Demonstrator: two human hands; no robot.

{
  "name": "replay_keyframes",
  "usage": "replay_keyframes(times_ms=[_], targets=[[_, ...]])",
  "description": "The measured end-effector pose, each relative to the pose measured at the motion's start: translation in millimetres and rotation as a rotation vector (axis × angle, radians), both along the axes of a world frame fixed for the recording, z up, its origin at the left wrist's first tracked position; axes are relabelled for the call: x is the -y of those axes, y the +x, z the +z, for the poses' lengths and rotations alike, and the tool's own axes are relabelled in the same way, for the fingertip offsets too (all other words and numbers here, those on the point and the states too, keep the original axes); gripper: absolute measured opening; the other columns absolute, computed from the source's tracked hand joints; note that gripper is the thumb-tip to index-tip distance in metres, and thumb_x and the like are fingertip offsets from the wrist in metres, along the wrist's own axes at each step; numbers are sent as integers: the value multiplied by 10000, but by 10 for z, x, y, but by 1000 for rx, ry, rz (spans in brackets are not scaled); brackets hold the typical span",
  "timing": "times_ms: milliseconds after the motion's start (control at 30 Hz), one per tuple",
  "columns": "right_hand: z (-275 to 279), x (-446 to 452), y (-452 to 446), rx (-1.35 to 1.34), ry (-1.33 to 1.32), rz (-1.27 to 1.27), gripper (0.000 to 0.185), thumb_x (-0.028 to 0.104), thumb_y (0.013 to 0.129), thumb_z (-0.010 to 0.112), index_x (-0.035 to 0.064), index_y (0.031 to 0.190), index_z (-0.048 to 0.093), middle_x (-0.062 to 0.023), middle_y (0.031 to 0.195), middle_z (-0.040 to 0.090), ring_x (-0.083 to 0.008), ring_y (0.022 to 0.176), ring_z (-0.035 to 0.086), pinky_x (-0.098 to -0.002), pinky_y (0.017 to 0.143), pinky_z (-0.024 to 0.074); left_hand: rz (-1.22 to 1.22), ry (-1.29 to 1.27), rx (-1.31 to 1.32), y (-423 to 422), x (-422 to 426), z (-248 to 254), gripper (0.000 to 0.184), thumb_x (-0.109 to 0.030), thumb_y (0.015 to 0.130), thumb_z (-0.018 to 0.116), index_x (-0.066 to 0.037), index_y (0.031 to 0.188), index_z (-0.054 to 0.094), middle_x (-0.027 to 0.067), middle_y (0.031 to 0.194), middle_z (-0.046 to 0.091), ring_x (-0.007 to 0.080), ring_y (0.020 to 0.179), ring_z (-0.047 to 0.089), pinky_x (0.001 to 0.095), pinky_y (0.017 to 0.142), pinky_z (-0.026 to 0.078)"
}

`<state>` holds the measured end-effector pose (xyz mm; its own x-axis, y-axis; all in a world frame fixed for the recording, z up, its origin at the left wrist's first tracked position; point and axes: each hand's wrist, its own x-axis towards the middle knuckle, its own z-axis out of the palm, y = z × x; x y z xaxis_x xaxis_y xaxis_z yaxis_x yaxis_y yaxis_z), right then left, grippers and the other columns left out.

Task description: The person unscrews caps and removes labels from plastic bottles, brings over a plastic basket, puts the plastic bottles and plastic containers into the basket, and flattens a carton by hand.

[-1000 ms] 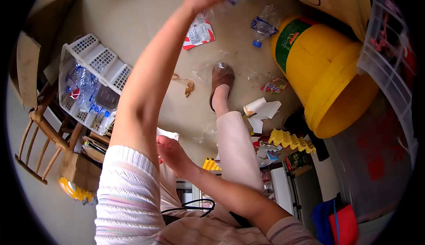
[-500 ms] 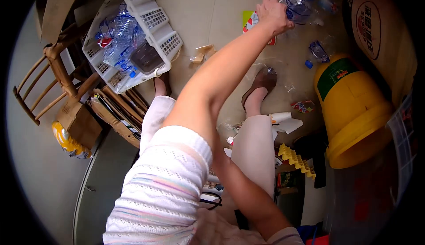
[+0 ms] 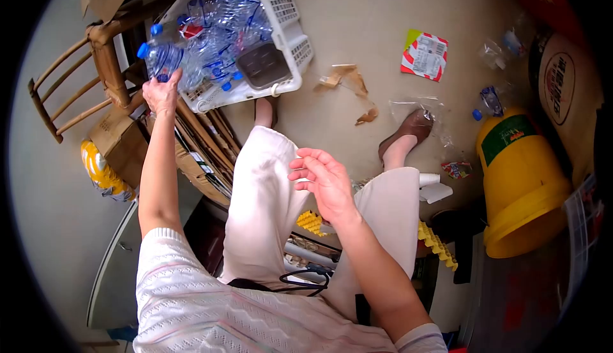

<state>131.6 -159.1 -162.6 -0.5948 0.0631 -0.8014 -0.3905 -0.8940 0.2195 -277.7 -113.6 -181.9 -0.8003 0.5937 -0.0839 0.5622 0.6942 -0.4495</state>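
Note:
My left hand [image 3: 161, 95] grips a clear plastic bottle [image 3: 165, 58] with a blue cap, at the left edge of a white plastic crate [image 3: 285, 13]. Clear bottles [image 3: 214, 37] with blue caps and labels are heaped inside the crate, along with a dark tray-like container [image 3: 263, 66]. In front of my body, above my legs, my right hand [image 3: 324, 184] is raised with its fingers slightly bent and apart, holding nothing.
Flattened cardboard [image 3: 204, 142] and a wooden chair [image 3: 99, 66] stand left. On the floor lie a red-and-white packet [image 3: 424, 56], torn brown paper [image 3: 345, 82] and a crushed bottle [image 3: 490, 101]. A yellow bin [image 3: 523, 180] lies right, beside yellow egg-carton trays [image 3: 436, 246].
My left hand has swung from the far right floor to the crate on the left, carrying the bottle. My right hand has come up into view. The camera view has shifted slightly.

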Motion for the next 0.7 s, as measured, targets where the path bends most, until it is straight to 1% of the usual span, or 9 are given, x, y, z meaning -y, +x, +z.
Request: replay_keyframes(times_ms=[100, 133, 233, 300, 367, 433, 467, 567, 700], targets=[[-36, 48, -48, 20, 4, 28, 213, 171, 906, 495, 34, 1066, 526, -83, 921, 603, -164, 784, 594, -277, 660, 473, 277, -183, -61, -335, 275, -150, 731, -611, 572, 694, -130, 1115, 598, 190, 1181, 484, 353, 1101, 470, 447, 924, 397], [-45, 71, -65, 22, 4, 33, 212, 171, 906, 495, 34, 1064, 525, -83, 920, 603, -163, 785, 593, -278, 662, 473, 358, -216, 11, -321, 279, -204, 775, -614, 586, 696, -163, 1198, 544, 201, 1259, 424, 365, 1140, 437, 431, 956, 375], [-40, 86, -117, 40, 5, 63, 210, 172, 904, 495, 34, 1058, 524, -84, 919, 602, -163, 785, 591, -279, 668, 472, 278, -178, 188, -537, 537, -541, 747, -554, 610, 706, -202, 1241, 515, 207, 1310, 390, 322, 1197, 404, 399, 987, 349], [-41, 78, -143, 48, 7, 66, 211, 172, 902, 495, 32, 1057, 522, -85, 919, 602, -163, 785, 590, -280, 670, 472, 199, -72, 203, -277, 449, -603, 604, -401, 648, 694, -147, 1178, 557, 190, 1217, 475, 300, 1119, 475, 364, 961, 377], [-52, 88, -167, 47, 7, 53, 214, 172, 902, 494, 29, 1059, 519, -85, 921, 601, -163, 785, 589, -279, 670, 470, -204, 46, 292, 70, 346, -698, 440, -310, 677, 668, -119, 1068, 602, 163, 1100, 541, 306, 1020, 520, 378, 891, 420], [-51, 81, -188, 49, 11, 50, 216, 172, 902, 493, 28, 1061, 518, -86, 922, 600, -164, 784, 588, -280, 667, 470, -443, 123, 580, 633, 53, -717, 413, -317, 686, 656, -133, 1053, 604, 143, 1055, 554, 307, 991, 532, 380, 866, 434], [-49, 80, -194, 49, 13, 49, 217, 172, 903, 493, 27, 1063, 517, -86, 923, 600, -165, 784, 588, -281, 666, 471, -454, 81, 684, 833, -55, -769, 427, -326, 685, 662, -136, 1062, 598, 139, 1035, 557, 305, 987, 534, 377, 856, 438], [-64, 80, -197, 45, 14, 41, 215, 169, 903, 492, 29, 1065, 516, -87, 923, 598, -166, 784, 587, -281, 658, 471, -488, -134, 610, 1021, -177, -978, 236, -253, 750, 616, -138, 955, 638, 93, 944, 586, 302, 860, 581, 391, 753, 469], [-64, 58, -146, 54, 9, -5, 211, 160, 904, 491, 33, 1071, 517, -88, 924, 599, -166, 783, 588, -280, 652, 472, -652, -38, 567, 899, -177, -823, 159, -206, 760, 588, -115, 876, 647, 88, 781, 608, 310, 728, 595, 391, 669, 479]])
